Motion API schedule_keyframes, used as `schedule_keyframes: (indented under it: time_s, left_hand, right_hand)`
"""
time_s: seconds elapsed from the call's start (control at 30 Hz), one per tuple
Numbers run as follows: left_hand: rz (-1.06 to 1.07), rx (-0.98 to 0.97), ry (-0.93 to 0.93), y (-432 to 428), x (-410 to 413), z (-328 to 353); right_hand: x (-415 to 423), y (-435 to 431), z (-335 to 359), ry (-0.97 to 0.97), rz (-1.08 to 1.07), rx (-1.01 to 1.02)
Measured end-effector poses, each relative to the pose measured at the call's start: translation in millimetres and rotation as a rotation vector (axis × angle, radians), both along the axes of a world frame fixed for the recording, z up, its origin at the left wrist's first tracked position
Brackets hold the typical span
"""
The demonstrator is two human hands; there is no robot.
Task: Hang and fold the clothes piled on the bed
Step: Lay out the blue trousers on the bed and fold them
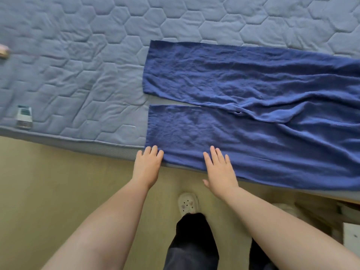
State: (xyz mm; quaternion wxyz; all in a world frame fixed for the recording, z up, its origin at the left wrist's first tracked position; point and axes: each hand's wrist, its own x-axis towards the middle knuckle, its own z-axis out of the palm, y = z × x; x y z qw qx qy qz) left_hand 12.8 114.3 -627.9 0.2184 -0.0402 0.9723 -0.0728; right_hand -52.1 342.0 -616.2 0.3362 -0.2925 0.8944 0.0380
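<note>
Dark blue wide-leg trousers (243, 78) lie spread flat on the bed (78, 55), legs pointing left, the waist out of view past the right edge. The near leg runs along the bed's front edge. My left hand (147, 166) has its fingertips at the hem corner of the near leg, fingers slightly bent. My right hand (219, 172) lies flat with straight fingers on the near leg's lower edge. Neither hand grips the cloth.
The bed has a light blue quilted cover with a hexagon pattern. A small white box (24, 116) sits near the bed's front left edge. A blurred pinkish object (4, 51) shows at the far left. Below is beige floor, with my white clog (188, 204).
</note>
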Motion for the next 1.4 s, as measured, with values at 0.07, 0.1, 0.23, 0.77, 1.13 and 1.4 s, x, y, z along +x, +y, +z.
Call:
schedule_keyframes:
  time_s: [0.07,0.1,0.23,0.77,1.13,1.4]
  left_hand:
    - [-0.025,0.009,0.046,-14,0,1]
    - [-0.051,0.026,0.069,-16,-2,1]
    - [-0.150,0.125,0.084,-10,-12,-8]
    - [0.248,0.508,0.254,-15,-61,22]
    - [0.554,0.394,0.295,-48,-186,72]
    - [0.822,0.624,0.417,-85,-279,60]
  right_hand:
    - [3,-16,-5,0.018,0.013,0.025]
    - [3,-21,-7,0.032,0.020,0.039]
    - [-3,-33,-13,0.083,0.029,0.100]
    - [-65,-25,20,0.003,-0.305,-0.190]
    - [-187,26,48,0.005,-0.668,-0.219]
    - [-306,0,55,-0.063,-0.624,-0.342]
